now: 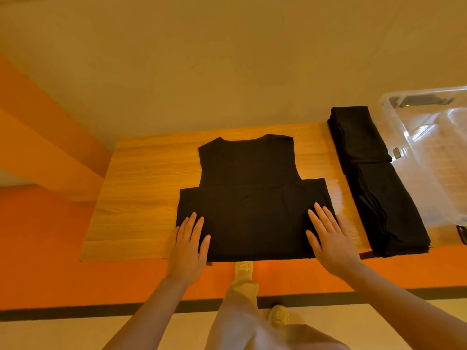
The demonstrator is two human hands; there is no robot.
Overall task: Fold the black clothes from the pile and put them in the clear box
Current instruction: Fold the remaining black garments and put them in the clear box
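The shirt (250, 198) is lying flat on the tabletop (141, 188), half folded. The left hand (188, 245) and right hand (328, 242) are pressing its near corners, fingers (319, 215) straight and gripping nothing, likely to smooth it. The pile (371, 183) is waiting beside the box (434, 137).

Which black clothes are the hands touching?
The black top spread flat in the middle of the table. The left hand and right hand press its lower corners. The black pile beside the clear box lies untouched.
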